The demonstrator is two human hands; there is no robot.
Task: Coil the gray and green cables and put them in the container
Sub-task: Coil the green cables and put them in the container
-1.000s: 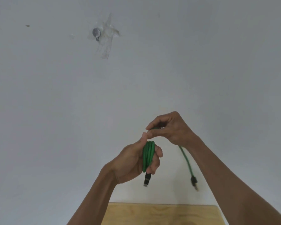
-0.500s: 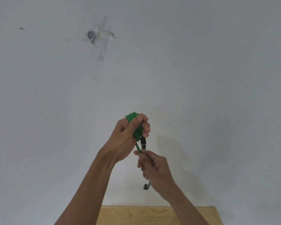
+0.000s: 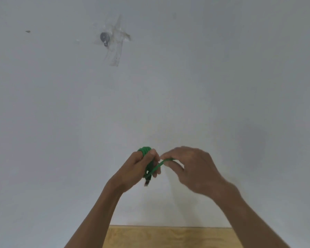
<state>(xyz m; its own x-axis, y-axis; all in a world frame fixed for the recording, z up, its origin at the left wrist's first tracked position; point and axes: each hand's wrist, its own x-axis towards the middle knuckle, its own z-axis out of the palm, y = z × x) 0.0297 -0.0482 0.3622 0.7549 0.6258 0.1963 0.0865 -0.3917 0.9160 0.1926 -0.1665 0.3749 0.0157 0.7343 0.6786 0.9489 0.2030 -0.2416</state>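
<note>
Green cable (image 3: 145, 151) between both hands.

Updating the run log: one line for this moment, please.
left hand: holds green cable coil | right hand: pinches free end | gray cable, container: not in view

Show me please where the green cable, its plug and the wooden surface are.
green cable (image 3: 145, 151): head view, top of the coil above the left hand.
plug (image 3: 147, 181): head view, dark connector hanging below the coil.
wooden surface (image 3: 168, 237): head view, bare part at the bottom.
</note>
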